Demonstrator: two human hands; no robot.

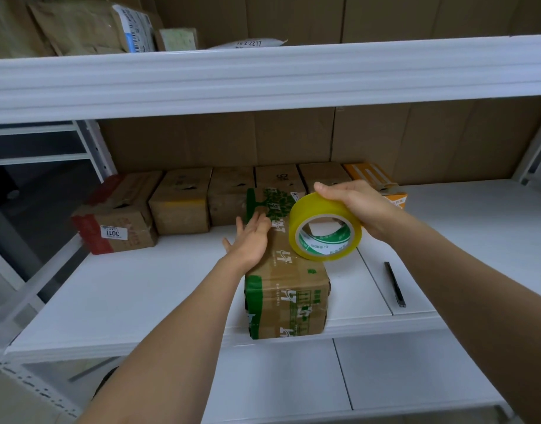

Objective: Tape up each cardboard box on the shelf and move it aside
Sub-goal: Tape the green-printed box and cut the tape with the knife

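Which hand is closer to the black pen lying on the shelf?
The right hand. It holds the yellow tape roll above and to the left of the black pen. The left hand rests farther left, on the green-printed box.

Green-printed cardboard box (289,289) lies lengthwise on white shelf (140,295), flaps closed

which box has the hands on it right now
The box with green tree print, pulled forward from the back row of boxes: the left hand rests flat on it, the right hand holds the yellow tape roll above.
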